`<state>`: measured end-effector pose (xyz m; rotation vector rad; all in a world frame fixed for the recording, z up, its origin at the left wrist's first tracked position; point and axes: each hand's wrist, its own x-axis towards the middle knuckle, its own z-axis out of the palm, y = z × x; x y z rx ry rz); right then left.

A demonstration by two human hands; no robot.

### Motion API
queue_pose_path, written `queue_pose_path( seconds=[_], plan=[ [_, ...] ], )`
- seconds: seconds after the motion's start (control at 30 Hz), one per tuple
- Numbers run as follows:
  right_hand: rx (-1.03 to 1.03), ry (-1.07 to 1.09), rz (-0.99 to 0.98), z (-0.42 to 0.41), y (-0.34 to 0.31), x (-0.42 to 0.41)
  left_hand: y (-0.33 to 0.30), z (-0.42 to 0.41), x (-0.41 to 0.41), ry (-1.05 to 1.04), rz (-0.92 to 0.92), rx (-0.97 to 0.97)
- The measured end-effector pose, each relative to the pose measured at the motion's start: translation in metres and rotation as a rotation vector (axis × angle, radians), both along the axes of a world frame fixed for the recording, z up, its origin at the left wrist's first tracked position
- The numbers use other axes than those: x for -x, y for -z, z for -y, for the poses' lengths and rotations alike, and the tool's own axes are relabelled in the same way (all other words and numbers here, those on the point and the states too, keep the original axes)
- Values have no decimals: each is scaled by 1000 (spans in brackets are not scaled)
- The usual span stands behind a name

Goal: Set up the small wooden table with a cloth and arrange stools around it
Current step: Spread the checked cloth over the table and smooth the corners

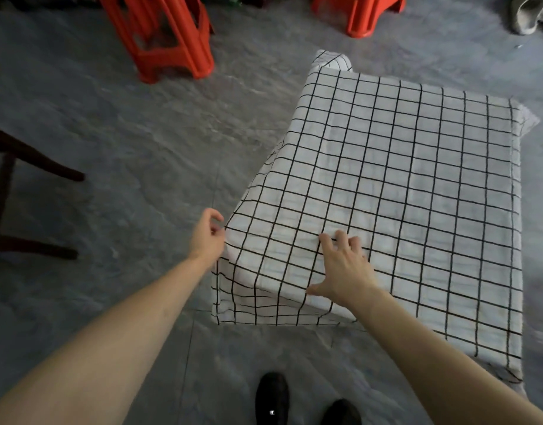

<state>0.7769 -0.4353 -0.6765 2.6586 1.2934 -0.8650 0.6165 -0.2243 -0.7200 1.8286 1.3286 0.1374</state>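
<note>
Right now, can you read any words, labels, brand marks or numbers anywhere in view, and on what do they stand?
None can be read.
Checked cloth: only a black grid on white, no text.
Red stools: no marks show.
Black shoe: one small pale speck, too small to read.

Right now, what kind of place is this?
Probably a plain room at home or a small eatery: grey marbled tile floor, stacked red plastic stools, black-gridded white cloth over a low table.

open floor (pixel 135 142) left of cloth-covered table (pixel 402 194), red stools (pixel 169 41) beyond
</note>
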Motion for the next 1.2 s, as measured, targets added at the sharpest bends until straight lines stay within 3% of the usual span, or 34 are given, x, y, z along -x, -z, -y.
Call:
queue_pose_path(
  seconds=[0.13,0.23,0.37,0.43,0.57,0.63,0.73,0.8,0.9,1.03,1.13,1.2],
  plan=[
    [16,5,-29,-3,-6,-6,6,-9,6,199,-42,-213],
    [-1,44,-42,-3,-7,-4,15,6,0,243,-110,-219],
    [45,37,-81,9,2,7,25,21,-13,655,-570,-143],
    [35,31,-75,13,4,9,22,28,-15,626,-555,-80],
    [7,38,-94,12,-1,0,19,44,11,425,-186,-177],
    [-1,17,-67,11,-4,-4,18,55,26,442,-82,-24],
    [1,28,-65,10,-5,-4,18,76,35,513,-44,425],
    [7,41,-63,7,-6,-6,25,78,35,585,-26,397],
    [25,37,-48,4,-5,-7,38,71,31,624,-59,190],
    [57,23,-35,1,-4,-7,30,80,12,418,-233,75],
    [100,-13,-7,-1,-3,-7,36,77,8,423,-321,150],
    [127,-27,-2,-3,-1,-6,38,64,11,626,-459,208]
  ],
)
